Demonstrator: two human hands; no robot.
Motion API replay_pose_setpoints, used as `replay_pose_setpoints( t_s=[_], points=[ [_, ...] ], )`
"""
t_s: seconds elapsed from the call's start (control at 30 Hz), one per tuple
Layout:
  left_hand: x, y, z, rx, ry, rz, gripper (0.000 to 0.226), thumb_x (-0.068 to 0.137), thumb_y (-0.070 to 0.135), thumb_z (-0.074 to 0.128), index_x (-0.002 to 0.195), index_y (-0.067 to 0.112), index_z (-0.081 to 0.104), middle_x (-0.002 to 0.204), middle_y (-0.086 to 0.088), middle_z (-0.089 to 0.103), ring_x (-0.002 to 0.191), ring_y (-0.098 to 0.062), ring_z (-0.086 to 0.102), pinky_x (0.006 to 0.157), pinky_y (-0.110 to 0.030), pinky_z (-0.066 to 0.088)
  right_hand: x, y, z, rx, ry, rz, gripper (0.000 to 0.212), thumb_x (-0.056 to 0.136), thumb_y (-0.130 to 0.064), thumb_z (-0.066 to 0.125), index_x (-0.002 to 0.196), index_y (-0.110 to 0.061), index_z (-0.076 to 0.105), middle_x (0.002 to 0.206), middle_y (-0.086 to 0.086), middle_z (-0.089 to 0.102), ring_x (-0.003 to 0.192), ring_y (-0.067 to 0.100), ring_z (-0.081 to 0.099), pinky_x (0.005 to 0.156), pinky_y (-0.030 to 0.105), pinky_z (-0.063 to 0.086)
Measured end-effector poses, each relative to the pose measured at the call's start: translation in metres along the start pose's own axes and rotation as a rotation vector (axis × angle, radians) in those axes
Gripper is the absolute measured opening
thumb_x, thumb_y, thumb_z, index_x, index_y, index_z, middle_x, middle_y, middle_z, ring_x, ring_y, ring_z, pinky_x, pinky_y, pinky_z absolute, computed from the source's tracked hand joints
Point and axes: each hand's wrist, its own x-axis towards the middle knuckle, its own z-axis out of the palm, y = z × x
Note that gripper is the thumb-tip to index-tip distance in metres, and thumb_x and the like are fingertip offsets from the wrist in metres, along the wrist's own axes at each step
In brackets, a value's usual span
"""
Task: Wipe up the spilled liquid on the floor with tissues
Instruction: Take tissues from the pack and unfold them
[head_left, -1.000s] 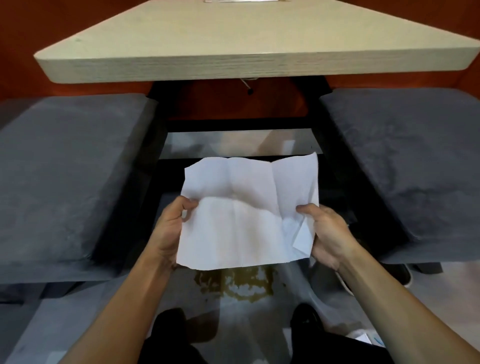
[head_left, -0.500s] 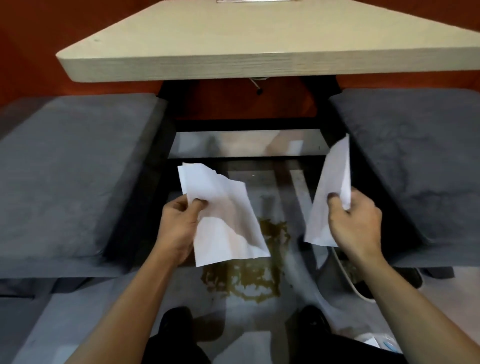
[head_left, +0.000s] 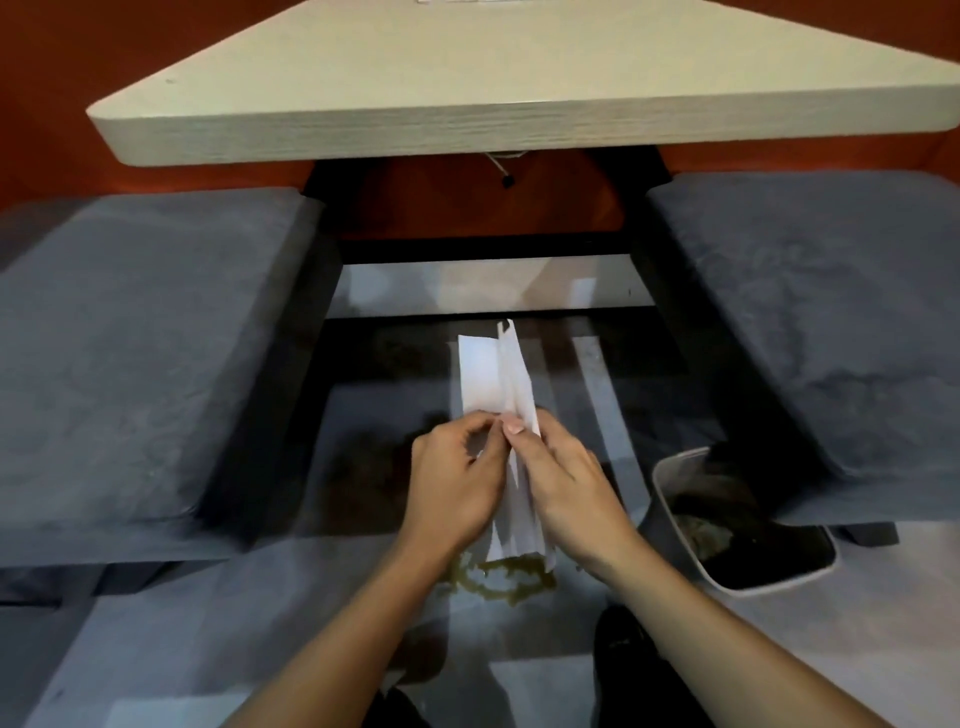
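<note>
White tissue (head_left: 493, 379) stands upright between my two hands, its pieces pressed together into a narrow strip. My left hand (head_left: 454, 478) pinches it from the left and my right hand (head_left: 566, 488) from the right, fingertips meeting near the middle. A brownish-yellow spill (head_left: 493, 577) lies on the glossy grey floor (head_left: 218, 623) right below my hands; the hands and tissue hide part of it.
A pale wooden table (head_left: 467, 98) overhangs the space. Grey cushioned seats stand at the left (head_left: 130, 353) and right (head_left: 831, 322). A white-rimmed bin (head_left: 670, 478) with dark contents sits on the floor to the right. My dark shoe (head_left: 623, 660) is near the bottom.
The single sheet was pulled into two pieces, one in each hand. Now my hands have come together and hold the pieces as one strip. The view has tilted, showing the bin.
</note>
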Motion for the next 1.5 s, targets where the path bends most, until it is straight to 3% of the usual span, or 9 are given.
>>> replay_pose_setpoints(
  t_s=[0.1, 0.23, 0.5, 0.67, 0.8, 0.97, 1.1, 1.3, 1.5],
  points=[
    [-0.004, 0.003, 0.004, -0.065, -0.023, -0.041, 0.038, 0.104, 0.026, 0.045, 0.086, 0.017, 0.078, 0.076, 0.006, 0.074, 0.07, -0.005, 0.069, 0.061, -0.021, 0.051, 0.007, 0.005, 0.002, 0.345, -0.002, 0.129, 0.058, 0.079, -0.072, 0.064, 0.125, -0.038, 0.062, 0.118, -0.006, 0.073, 0.113, 0.012, 0.069, 0.102, 0.044, 0.054],
    [-0.005, 0.003, 0.01, -0.109, -0.077, -0.072, 0.025, 0.1, 0.026, 0.054, 0.096, 0.024, 0.078, 0.089, 0.011, 0.076, 0.085, -0.005, 0.07, 0.076, -0.025, 0.06, 0.015, 0.01, -0.006, 0.579, 0.079, 0.241, 0.048, 0.081, -0.04, 0.081, 0.122, -0.019, 0.068, 0.11, 0.01, 0.078, 0.103, 0.03, 0.075, 0.096, 0.052, 0.057],
    [0.023, -0.018, -0.017, -0.713, -0.023, -0.323, 0.023, 0.076, -0.001, 0.077, 0.093, 0.014, 0.074, 0.104, -0.003, 0.076, 0.093, -0.021, 0.072, 0.074, -0.029, 0.059, 0.025, 0.022, -0.048, 0.346, 0.339, 0.289, 0.013, 0.096, -0.01, 0.064, 0.105, -0.009, 0.074, 0.091, 0.006, 0.08, 0.088, 0.029, 0.077, 0.083, 0.05, 0.062],
    [0.025, -0.023, -0.041, -0.936, -0.081, -0.392, 0.036, 0.054, 0.011, 0.082, 0.088, 0.023, 0.076, 0.1, 0.0, 0.077, 0.082, -0.019, 0.074, 0.064, -0.031, 0.061, 0.017, 0.018, -0.077, -0.237, 0.363, 0.126, 0.085, 0.093, -0.005, 0.064, 0.158, -0.038, 0.021, 0.105, -0.007, 0.062, 0.09, 0.015, 0.059, 0.086, 0.026, 0.046],
    [0.024, -0.022, -0.042, -0.924, -0.087, -0.399, 0.048, 0.055, 0.012, 0.082, 0.101, 0.022, 0.074, 0.116, -0.002, 0.071, 0.088, -0.02, 0.074, 0.066, -0.033, 0.062, 0.013, 0.011, -0.076, -0.331, 0.226, 0.0, 0.099, 0.097, -0.005, 0.059, 0.155, -0.057, -0.001, 0.125, -0.004, 0.051, 0.096, 0.012, 0.054, 0.093, 0.024, 0.043],
    [0.023, -0.016, -0.029, -0.851, -0.071, -0.386, 0.069, 0.062, 0.002, 0.08, 0.126, 0.026, 0.067, 0.125, -0.002, 0.069, 0.105, -0.025, 0.07, 0.08, -0.038, 0.062, 0.017, 0.016, -0.066, -0.394, 0.091, -0.187, 0.078, 0.096, 0.002, 0.052, 0.151, -0.051, 0.037, 0.139, -0.009, 0.053, 0.12, 0.008, 0.053, 0.106, 0.024, 0.044],
    [0.023, -0.009, -0.022, -0.799, -0.08, -0.391, 0.093, 0.06, 0.0, 0.084, 0.139, 0.039, 0.054, 0.128, -0.004, 0.067, 0.11, -0.027, 0.07, 0.086, -0.047, 0.061, 0.016, 0.016, -0.062, -0.283, -0.004, -0.051, 0.052, 0.096, 0.005, 0.045, 0.11, -0.031, 0.079, 0.121, -0.017, 0.071, 0.12, 0.0, 0.059, 0.108, 0.025, 0.047],
    [0.022, -0.003, -0.006, -0.764, -0.128, -0.397, 0.107, 0.056, 0.002, 0.089, 0.142, 0.049, 0.046, 0.132, -0.011, 0.064, 0.111, -0.032, 0.07, 0.089, -0.054, 0.059, 0.011, 0.009, -0.054, 0.446, 0.023, 0.17, 0.025, 0.099, -0.019, 0.062, 0.086, -0.01, 0.082, 0.095, 0.009, 0.08, 0.092, 0.024, 0.076, 0.09, 0.04, 0.056],
    [0.021, -0.003, 0.002, -0.7, -0.153, -0.404, 0.1, 0.059, 0.005, 0.089, 0.142, 0.042, 0.049, 0.129, -0.005, 0.065, 0.108, -0.029, 0.071, 0.089, -0.05, 0.06, 0.008, 0.015, -0.057, 0.349, 0.063, 0.097, 0.017, 0.086, -0.023, 0.079, 0.093, -0.007, 0.079, 0.098, 0.008, 0.08, 0.094, 0.027, 0.077, 0.094, 0.05, 0.059]
  ],
)
